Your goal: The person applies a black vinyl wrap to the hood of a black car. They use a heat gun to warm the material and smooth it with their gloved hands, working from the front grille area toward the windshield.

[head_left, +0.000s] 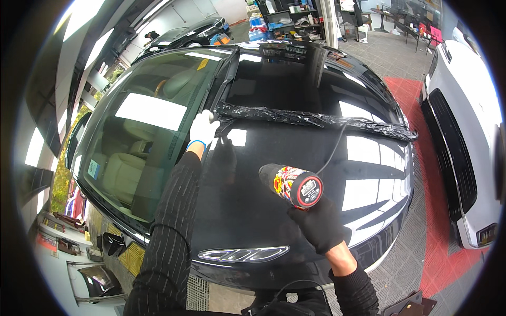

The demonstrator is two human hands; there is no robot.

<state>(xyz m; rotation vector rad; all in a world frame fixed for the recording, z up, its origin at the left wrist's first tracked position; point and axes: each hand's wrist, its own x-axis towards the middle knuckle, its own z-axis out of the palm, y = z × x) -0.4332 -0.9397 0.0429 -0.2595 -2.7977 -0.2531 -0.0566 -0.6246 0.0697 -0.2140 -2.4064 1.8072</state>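
In my right hand [319, 225], in a black glove, is a heat gun [291, 184] with a colourful patterned body, its dark nozzle aimed left over the hood. My left hand [204, 129], in a white glove with a blue cuff, is at the hood's rear edge by the windshield. Its fingers are closed at the end of a bunched black film [311, 119], though the exact grip is small in view. The crumpled film stretches across the glossy black hood [237, 158] to its front edge. From the heat gun, a thin cable [337, 143] loops up over the film.
The windshield [142, 110] lies left of my left arm. A hood vent [243, 254] is set near me. A white car [464, 142] stands close on the right, past red floor tiles [406, 100]. Shelves [290, 21] and another black car [184, 34] are behind.
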